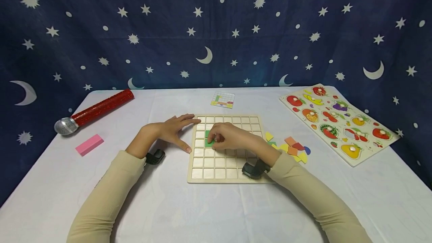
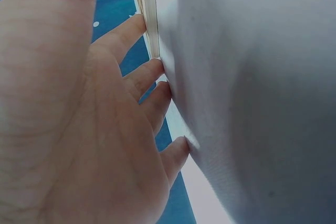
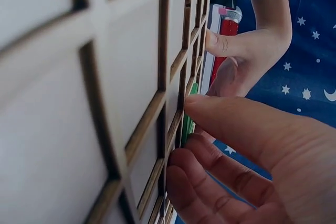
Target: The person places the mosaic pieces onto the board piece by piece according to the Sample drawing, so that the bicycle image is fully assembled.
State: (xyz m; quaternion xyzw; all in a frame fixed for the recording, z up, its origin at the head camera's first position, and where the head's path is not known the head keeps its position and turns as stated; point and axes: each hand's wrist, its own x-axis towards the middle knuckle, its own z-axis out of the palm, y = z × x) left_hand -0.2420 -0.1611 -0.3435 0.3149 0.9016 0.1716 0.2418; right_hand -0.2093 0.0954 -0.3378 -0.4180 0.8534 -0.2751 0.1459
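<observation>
A light wooden grid board lies flat on the white tablecloth. Two green squares show in its upper left cells, partly hidden by my right hand. With thumb and fingertips, that hand pinches at a green tile low against the grid. My left hand is spread along the board's left edge, holding nothing. In the left wrist view, fingertips of the left hand touch the board's side and the cloth. Loose coloured tiles lie to the board's right, partly behind my right forearm.
A small pattern card lies beyond the board. At the right is a fruit peg puzzle. A red microphone and a pink block lie at the left. A dark blue star-and-moon cloth hangs behind the table.
</observation>
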